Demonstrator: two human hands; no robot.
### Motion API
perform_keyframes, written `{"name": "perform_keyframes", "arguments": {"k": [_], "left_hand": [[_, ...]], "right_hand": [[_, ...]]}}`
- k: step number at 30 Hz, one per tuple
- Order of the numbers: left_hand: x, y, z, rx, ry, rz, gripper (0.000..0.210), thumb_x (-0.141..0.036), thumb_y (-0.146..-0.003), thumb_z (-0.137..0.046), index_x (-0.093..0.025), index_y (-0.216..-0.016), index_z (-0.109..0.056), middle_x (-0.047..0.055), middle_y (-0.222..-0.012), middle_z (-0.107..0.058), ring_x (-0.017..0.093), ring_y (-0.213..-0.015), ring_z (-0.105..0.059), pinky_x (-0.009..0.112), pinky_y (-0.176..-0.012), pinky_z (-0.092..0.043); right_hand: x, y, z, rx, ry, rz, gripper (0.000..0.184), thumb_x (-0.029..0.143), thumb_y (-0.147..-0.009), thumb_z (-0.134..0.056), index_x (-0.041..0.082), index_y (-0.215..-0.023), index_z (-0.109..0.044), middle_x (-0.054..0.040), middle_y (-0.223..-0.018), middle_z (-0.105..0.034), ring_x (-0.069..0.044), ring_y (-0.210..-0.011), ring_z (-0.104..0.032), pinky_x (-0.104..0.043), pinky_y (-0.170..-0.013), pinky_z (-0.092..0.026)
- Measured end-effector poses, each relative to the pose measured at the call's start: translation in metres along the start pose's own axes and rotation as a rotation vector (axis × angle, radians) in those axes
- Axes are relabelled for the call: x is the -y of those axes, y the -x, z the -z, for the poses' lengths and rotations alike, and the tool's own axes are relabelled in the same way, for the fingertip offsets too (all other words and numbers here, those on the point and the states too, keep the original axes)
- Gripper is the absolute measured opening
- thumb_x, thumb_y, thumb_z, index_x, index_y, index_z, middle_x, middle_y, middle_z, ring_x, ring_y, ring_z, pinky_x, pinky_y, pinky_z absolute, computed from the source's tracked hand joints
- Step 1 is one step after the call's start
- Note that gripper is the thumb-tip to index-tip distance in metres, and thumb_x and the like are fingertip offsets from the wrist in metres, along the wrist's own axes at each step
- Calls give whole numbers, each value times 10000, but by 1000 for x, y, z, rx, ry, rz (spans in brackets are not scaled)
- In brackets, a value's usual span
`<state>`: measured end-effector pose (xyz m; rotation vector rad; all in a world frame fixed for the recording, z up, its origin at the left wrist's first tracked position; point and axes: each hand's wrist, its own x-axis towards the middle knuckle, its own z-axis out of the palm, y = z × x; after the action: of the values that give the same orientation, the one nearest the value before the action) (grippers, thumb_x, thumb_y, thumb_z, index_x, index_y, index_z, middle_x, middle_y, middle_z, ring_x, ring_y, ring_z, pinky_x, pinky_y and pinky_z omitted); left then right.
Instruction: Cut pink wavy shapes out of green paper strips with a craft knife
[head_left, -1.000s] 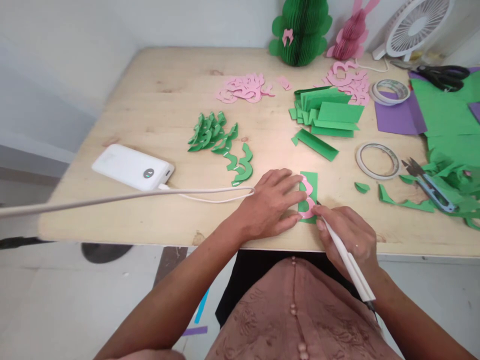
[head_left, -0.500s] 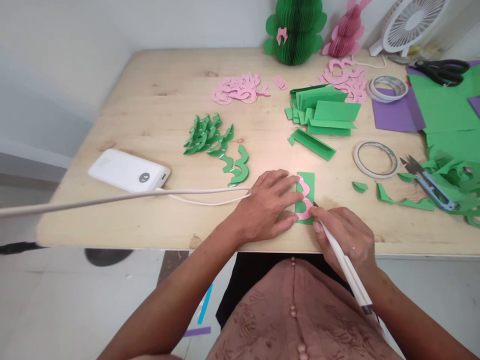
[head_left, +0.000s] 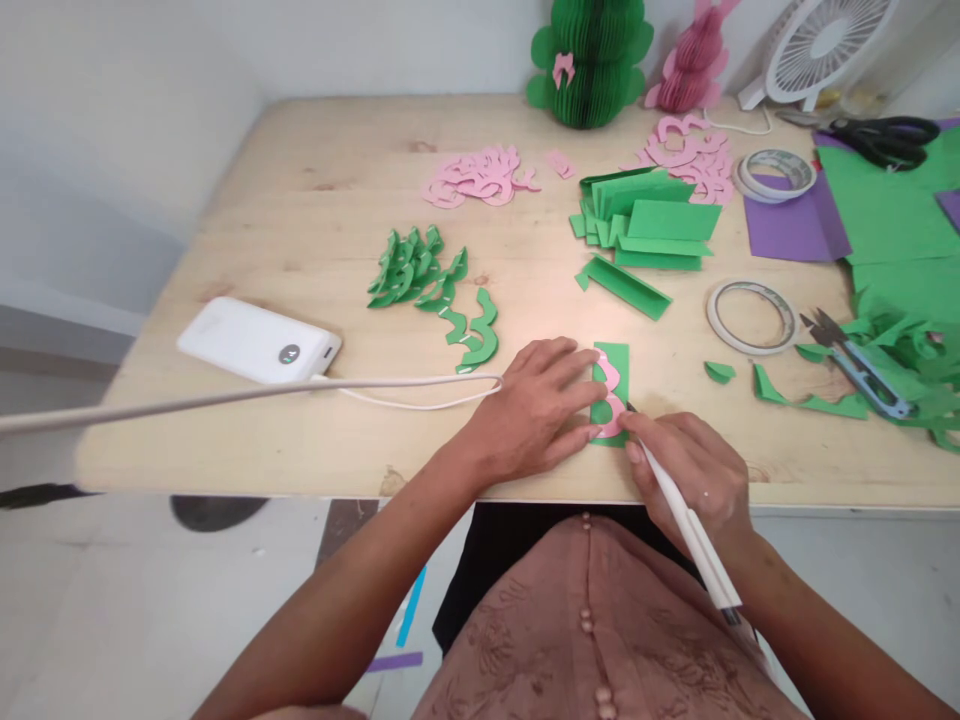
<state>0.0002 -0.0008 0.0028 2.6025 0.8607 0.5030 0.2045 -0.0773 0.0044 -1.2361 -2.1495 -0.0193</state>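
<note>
A small green paper piece [head_left: 619, 362] lies near the table's front edge with a pink scalloped paper cutout [head_left: 611, 415] on top of it. My left hand [head_left: 536, 410] rests flat on the table, fingers spread, its fingertips pressing the left side of the cutout. In my right hand [head_left: 694, 470] is a white pen [head_left: 690, 525], its dark tip at the right edge of the pink cutout. Left of these, several green scalloped cutouts [head_left: 480, 340] lie on the wood, some folded in a pile.
A white power bank [head_left: 255, 340] with a cable [head_left: 405, 384] lies left. Behind are folded green papers [head_left: 667, 222] and pink cutouts [head_left: 480, 178]. Right are a tape roll [head_left: 712, 325], thread snips [head_left: 855, 365], green scraps [head_left: 810, 398] and black-handled scissors [head_left: 885, 140].
Almost nothing differs. The pen's upper end has shifted very slightly left; both hands and the paper stay in place.
</note>
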Motion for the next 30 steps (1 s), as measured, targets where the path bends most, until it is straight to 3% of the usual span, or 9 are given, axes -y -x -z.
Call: {"name": "perform_keyframes", "arguments": {"k": [12,24,30], "left_hand": [[0,0,-1,7,-20,7,325,-347,-941,-526,-206,-1215,-626,100,-1437,-499,323,-1347,-379,507,-1141,-317],[-2,-1,4,40,-15,10,315,-344,-941,-538,-202,-1208,-625,101,-1445,-494,326,-1340,-384,517,-1143,-322],[-2,-1,4,30,-10,8,295,-332,-949,-512,-206,-1186,-633,96,-1441,-500,325,-1340,-387,525,-1132,-333]], "right_hand": [[1,1,0,4,-60,-49,322,75,-871,-586,158,-1178,-633,-74,-901,-751,-192,-738,-637,-327,-681,-530],[-12,-10,14,41,-367,-513,151,278,-928,-578,223,-1011,-691,-27,-950,-746,-174,-865,-706,-287,-763,-566],[-7,-15,15,91,-378,-482,122,266,-933,-575,229,-1010,-662,-14,-955,-735,-154,-870,-692,-252,-756,-544]]}}
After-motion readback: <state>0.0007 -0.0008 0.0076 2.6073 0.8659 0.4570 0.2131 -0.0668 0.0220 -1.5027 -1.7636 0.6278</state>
